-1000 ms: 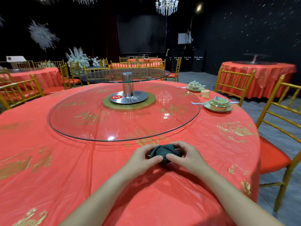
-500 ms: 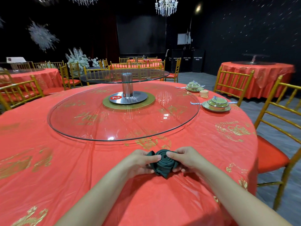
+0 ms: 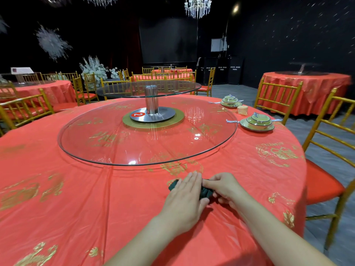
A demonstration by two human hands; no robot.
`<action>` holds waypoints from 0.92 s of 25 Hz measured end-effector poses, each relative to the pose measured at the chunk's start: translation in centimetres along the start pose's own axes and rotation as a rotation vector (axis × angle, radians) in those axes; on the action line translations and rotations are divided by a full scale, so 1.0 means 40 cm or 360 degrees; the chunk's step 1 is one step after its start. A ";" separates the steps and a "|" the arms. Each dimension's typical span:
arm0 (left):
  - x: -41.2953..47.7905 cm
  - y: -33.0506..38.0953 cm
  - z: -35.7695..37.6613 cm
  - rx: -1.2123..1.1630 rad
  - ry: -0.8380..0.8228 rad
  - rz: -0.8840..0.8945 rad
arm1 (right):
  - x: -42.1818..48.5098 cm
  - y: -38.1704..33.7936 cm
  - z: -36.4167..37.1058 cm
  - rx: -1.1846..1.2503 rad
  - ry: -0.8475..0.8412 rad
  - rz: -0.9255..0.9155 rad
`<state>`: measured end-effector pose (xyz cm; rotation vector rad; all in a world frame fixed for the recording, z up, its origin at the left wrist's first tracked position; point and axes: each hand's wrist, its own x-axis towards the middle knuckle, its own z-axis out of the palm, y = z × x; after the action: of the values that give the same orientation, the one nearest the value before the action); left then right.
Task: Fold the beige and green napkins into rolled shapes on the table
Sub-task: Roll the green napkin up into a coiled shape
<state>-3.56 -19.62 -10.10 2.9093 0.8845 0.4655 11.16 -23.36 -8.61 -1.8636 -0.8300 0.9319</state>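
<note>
The dark green napkin (image 3: 204, 191), rolled into a tight bundle, lies on the red tablecloth (image 3: 96, 198) near the table's front edge. My left hand (image 3: 184, 196) lies flat over its left part with straight fingers, hiding most of it. My right hand (image 3: 223, 187) grips the roll's right side with curled fingers. A rolled beige napkin (image 3: 242, 109) stands at the far right of the table, between two place settings.
A large glass turntable (image 3: 148, 135) fills the table's middle, with a smaller raised glass tier (image 3: 148, 88) on a steel post. Two green bowl-and-plate settings (image 3: 257, 122) sit at the far right. Gold chairs (image 3: 330, 143) ring the table.
The green roll, held up and showing its spiral half a second ago, now lies on the cloth. My left hand has flattened on top of it. The view shifted left.
</note>
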 end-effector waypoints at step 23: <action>-0.004 0.005 0.029 -0.0011 0.0087 -0.0048 | 0.018 0.046 -0.014 -0.0990 0.0574 -0.0563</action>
<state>-3.24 -19.85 -11.22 2.8860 0.9303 0.5467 12.31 -23.71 -10.26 -2.2046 -1.2573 0.0995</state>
